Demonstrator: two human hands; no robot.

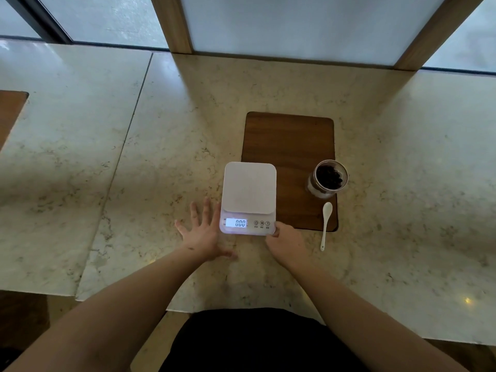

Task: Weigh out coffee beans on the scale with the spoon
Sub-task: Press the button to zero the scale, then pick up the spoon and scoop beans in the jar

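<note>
A white digital scale [249, 189] sits on the marble table, its lit display reading 0.00 and its platform bare. My left hand [202, 232] lies flat and open on the table against the scale's left side. My right hand [287, 241] rests at the scale's front right corner, fingers curled against its edge near the buttons. An open glass jar of dark coffee beans [328, 178] stands on the wooden board to the right. A white spoon [325, 224] lies below the jar, bowl on the board, handle pointing toward me.
A dark wooden board [290, 140] lies under the scale's right part and the jar. The marble table [134, 157] spreads wide left and right. Wooden window posts [171, 22] rise behind it. A brown wooden surface [10, 111] shows at the far left.
</note>
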